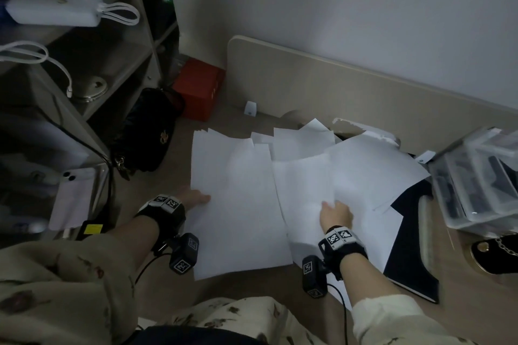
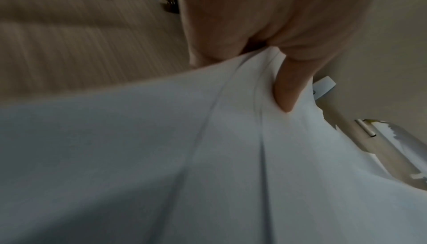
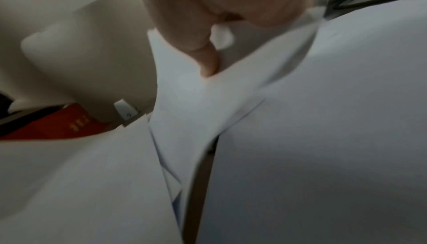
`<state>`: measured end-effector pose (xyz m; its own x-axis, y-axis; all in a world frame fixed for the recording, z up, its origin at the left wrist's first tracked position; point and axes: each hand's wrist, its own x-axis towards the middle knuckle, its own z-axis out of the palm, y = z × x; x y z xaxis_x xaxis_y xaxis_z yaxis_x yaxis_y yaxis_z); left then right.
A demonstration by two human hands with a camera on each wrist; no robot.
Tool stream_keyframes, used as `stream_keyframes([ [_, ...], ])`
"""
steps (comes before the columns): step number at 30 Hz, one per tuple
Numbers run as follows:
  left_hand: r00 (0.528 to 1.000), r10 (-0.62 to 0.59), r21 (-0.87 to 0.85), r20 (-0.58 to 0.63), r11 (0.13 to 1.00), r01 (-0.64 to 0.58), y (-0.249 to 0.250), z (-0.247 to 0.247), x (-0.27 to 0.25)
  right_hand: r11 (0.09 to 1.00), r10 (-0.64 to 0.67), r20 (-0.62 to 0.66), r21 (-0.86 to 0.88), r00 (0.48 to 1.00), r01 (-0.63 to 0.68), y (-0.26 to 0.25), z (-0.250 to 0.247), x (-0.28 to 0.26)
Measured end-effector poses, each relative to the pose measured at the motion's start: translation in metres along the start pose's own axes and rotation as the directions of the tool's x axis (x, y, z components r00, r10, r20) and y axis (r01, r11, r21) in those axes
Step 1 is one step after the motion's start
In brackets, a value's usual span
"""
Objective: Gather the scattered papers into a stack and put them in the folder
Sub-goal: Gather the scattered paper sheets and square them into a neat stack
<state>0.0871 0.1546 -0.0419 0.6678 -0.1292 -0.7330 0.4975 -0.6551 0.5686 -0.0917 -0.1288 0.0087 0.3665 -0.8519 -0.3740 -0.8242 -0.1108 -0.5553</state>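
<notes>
Several white papers (image 1: 238, 204) lie fanned over the desk in the head view. My left hand (image 1: 197, 196) pinches the left edge of the left pile; in the left wrist view its thumb (image 2: 286, 90) lies on top of several layered sheets (image 2: 161, 156). My right hand (image 1: 336, 211) grips the middle sheets, and the right wrist view shows its thumb (image 3: 205, 59) pressed onto a lifted sheet (image 3: 184, 101). More sheets (image 1: 372, 165) spread to the right. The dark folder (image 1: 412, 249) lies at the right, partly hidden under them.
A clear plastic box (image 1: 476, 176) stands at the right edge, with a black chained item (image 1: 496, 255) in front of it. A black bag (image 1: 148, 131), a red box (image 1: 200, 87) and a shelf unit (image 1: 98, 45) crowd the left. The desk's back panel (image 1: 336, 84) runs behind.
</notes>
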Motion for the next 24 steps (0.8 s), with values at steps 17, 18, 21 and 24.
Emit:
stream_keyframes([
  [17,0.996,0.072,-0.427,0.052,0.903,-0.043,0.023,0.064,-0.015,0.931,0.012,0.444,0.322,0.896,-0.173,0.026,-0.006,0.004],
  [18,0.996,0.067,-0.441,0.064,0.897,-0.032,0.026,0.068,-0.020,0.959,-0.002,0.531,0.242,0.848,-0.149,0.026,-0.006,-0.004],
  [21,0.985,0.115,-0.438,0.126,0.898,-0.048,0.027,0.075,-0.021,0.996,-0.049,0.694,0.090,0.718,-0.020,0.028,-0.005,-0.021],
  [24,0.989,0.088,-0.372,0.119,0.928,-0.038,0.017,0.075,-0.007,0.997,-0.074,0.769,0.048,0.634,0.057,0.032,-0.005,-0.024],
])
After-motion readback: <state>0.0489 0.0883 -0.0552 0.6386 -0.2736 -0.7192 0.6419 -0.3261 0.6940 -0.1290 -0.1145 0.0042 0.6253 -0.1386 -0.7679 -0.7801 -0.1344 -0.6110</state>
